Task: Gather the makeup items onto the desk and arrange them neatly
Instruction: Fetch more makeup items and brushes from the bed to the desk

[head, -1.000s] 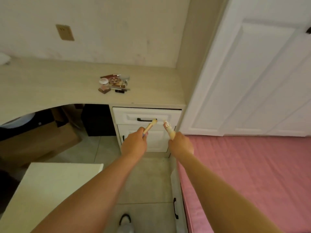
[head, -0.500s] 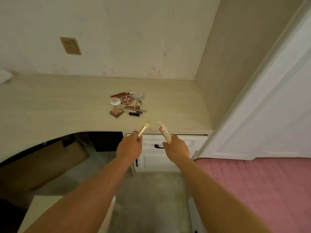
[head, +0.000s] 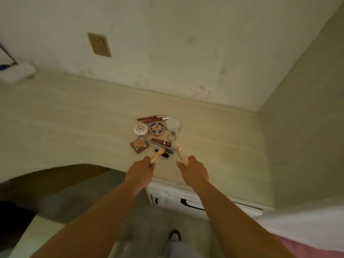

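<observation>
Head view: left hand (head: 140, 173) grips a wooden-handled brush (head: 157, 156), right hand (head: 194, 171) grips a cream tube w/ patterned cap (head: 181, 153); both held over the desk (head: 74, 127) front edge, tips pointing at the makeup cluster. Cluster just beyond: square compact (head: 139, 145), brown lipstick (head: 161, 142), two round compacts (head: 141, 129) (head: 157, 128), small mirror w/ keyring (head: 173, 125), lip gloss tubes (head: 151, 118) at back. Wall outlet (head: 99, 44) above, white drawers (head: 186, 200) below desk.

Blue-patterned compact (head: 157, 128), pale wood-grain desk (head: 74, 118)
</observation>
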The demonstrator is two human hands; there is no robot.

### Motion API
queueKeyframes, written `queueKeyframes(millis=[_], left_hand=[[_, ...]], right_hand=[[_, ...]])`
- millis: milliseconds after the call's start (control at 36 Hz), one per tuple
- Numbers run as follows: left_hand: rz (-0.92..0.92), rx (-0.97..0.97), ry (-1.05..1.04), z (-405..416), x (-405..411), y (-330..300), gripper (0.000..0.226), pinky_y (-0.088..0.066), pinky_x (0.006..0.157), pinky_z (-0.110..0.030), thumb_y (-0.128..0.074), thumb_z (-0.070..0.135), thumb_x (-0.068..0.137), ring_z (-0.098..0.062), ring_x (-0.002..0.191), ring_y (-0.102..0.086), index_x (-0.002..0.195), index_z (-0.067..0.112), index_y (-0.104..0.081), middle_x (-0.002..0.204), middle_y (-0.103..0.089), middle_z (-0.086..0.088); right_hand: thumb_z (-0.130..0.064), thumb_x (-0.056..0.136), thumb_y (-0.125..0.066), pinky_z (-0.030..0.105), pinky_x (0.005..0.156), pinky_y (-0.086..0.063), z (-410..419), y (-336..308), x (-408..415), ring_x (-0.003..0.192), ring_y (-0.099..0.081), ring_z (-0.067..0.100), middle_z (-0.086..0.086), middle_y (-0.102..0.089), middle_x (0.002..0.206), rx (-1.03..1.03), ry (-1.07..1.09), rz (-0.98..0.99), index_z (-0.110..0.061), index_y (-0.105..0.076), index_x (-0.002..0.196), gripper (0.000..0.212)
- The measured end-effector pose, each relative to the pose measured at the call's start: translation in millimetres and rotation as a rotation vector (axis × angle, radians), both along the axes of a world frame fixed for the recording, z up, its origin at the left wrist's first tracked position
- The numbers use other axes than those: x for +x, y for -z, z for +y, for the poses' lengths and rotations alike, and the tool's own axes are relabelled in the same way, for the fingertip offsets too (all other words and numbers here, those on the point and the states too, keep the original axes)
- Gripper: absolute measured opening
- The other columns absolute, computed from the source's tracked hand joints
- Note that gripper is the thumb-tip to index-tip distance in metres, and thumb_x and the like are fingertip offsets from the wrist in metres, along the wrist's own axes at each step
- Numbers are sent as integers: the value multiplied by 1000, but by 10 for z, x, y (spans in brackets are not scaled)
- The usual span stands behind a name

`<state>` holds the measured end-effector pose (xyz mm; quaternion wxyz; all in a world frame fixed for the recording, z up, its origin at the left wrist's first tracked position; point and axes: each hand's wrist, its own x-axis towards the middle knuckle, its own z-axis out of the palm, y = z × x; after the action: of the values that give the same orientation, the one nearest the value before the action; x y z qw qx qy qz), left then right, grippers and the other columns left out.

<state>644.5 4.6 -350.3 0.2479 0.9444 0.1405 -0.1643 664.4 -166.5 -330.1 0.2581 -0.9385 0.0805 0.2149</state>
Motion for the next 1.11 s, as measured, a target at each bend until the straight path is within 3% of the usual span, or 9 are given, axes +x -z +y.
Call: queueKeyframes(millis=[139,222,306,361,500,639,750,861,1111], left_hand=[[-37,-34,-136,152,179,22,32,-47,74,-35,-35,40,99,-28,86,-62,114,15,-48,85,-60,-5],[-76,-48,-210,262,342,26,42,-42,73,-35,-32,42,99,-34,94,-61,128,13,-41,101,-64,-14],[-116,-52,-225,389,549,69,24,-36,63,-32,-30,33,101,-25,73,-54,102,13,-44,92,-61,-13],[-138,-63,-249,468,705,104,21,-34,61,-32,-31,29,101,-21,68,-48,95,12,-43,88,-57,-11],[-200,-158,-321,672,1147,210,29,-40,75,-33,-39,25,99,-30,98,-55,120,8,-49,111,-57,-13],[-141,-193,-242,890,1574,321,35,-46,88,-39,-41,19,97,-31,108,-54,131,10,-45,120,-56,-14],[-101,-171,-184,981,1827,350,35,-46,88,-37,-40,18,98,-28,109,-55,133,17,-45,121,-56,-10],[-93,-138,-55,1041,1983,398,38,-45,93,-37,-37,21,98,-26,114,-53,137,20,-41,127,-55,-7],[-64,33,235,1017,2241,459,41,-43,92,-33,-35,24,99,-21,115,-49,140,29,-33,124,-52,-2]], right_hand=[[-51,94,-42,31,68,-41,209,131,313,95,-59,28,10,-61,109,-18,-76,45,-13,-44,117,45],[-51,94,-42,31,66,-40,366,200,487,92,-60,28,10,-62,106,-21,-109,52,-13,-45,113,43],[-49,94,-43,32,68,-41,520,255,689,95,-60,30,10,-63,106,-19,-111,21,-13,-44,114,41],[-47,94,-43,34,73,-44,625,274,820,97,-61,31,10,-63,108,-13,-99,-1,-14,-42,120,42],[-38,93,-47,37,77,-47,903,307,1146,97,-59,31,11,-60,109,25,-49,-13,-15,-43,119,35],[-36,93,-48,35,75,-43,1192,351,1463,98,-60,31,10,-62,106,30,12,-12,-13,-40,117,34],[-37,91,-50,40,84,-45,1367,387,1702,101,-61,30,6,-62,109,-65,78,35,-20,-40,121,36],[-28,97,-44,39,81,-47,1431,413,1836,107,-60,29,5,-54,123,-143,26,-36,-13,-32,132,40],[-25,97,-44,31,79,-48,1337,530,2002,108,-54,23,8,-49,120,-341,50,-91,-11,-33,125,33]])
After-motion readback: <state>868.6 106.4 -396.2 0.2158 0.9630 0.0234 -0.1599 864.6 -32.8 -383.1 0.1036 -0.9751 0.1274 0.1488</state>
